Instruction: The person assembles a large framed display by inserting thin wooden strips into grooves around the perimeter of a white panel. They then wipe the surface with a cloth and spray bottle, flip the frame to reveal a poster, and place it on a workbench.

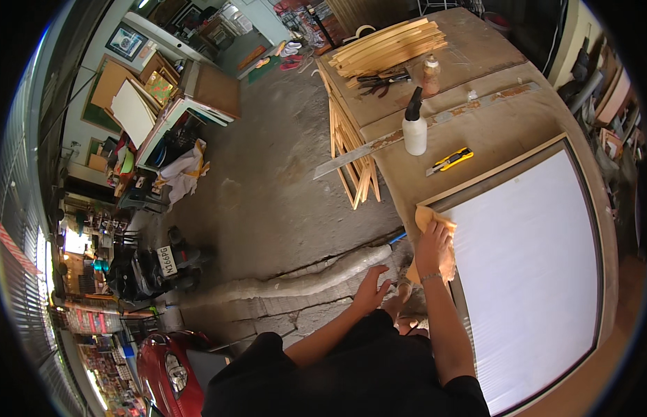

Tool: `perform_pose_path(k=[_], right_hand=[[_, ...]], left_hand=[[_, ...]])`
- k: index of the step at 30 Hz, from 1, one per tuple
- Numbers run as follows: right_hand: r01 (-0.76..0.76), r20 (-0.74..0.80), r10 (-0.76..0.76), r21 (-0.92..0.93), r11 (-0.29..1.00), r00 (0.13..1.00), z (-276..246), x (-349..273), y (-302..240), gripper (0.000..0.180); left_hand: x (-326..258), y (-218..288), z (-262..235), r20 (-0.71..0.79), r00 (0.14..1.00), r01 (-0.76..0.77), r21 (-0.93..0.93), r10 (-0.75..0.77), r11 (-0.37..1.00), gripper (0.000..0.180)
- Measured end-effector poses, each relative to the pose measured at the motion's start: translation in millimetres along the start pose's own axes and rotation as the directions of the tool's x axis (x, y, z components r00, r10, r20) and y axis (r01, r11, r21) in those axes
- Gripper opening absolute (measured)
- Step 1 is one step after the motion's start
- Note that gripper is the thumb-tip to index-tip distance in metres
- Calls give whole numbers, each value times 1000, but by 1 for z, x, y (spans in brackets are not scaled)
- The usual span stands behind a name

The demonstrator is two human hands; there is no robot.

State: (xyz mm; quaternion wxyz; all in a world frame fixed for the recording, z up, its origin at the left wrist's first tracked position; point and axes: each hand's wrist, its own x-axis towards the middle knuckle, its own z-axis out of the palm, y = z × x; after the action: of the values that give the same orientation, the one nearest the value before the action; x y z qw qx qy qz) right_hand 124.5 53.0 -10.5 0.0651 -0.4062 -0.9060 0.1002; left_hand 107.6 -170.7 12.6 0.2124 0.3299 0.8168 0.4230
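Note:
A large picture frame with a dark wooden border [501, 167] and a white panel [528, 271] inside lies on the workbench at the right. My right hand [433, 251] presses a crumpled orange-yellow cloth [426, 215] against the frame's left edge, close to its far left corner. The fingers are bent over the cloth. To the left of the bench, my left hand [371, 288] hovers in the air with fingers apart, holding nothing. A yellow utility knife [454, 159] rests on the bench just beyond the frame.
A white squeeze bottle with a black top [414, 132] stands beside a long metal straightedge [435, 118]. Pliers [382, 82], a second bottle [431, 73] and stacked wood strips [386, 48] lie farther back. More strips [351, 153] lean at the bench's left side. A motorcycle [153, 267] and red car [170, 375] are at left.

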Motion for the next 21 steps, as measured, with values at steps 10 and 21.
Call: perform_pose_path(k=[10, 21], right_hand=[[-50, -59, 60, 156, 987, 996, 12, -47, 43, 32], [-427, 243, 440, -107, 898, 865, -84, -472, 263, 36]], left_hand=[[59, -32, 84, -52, 998, -49, -79, 45, 996, 39], [-68, 67, 283, -138, 952, -239, 222, 273, 945, 84]])
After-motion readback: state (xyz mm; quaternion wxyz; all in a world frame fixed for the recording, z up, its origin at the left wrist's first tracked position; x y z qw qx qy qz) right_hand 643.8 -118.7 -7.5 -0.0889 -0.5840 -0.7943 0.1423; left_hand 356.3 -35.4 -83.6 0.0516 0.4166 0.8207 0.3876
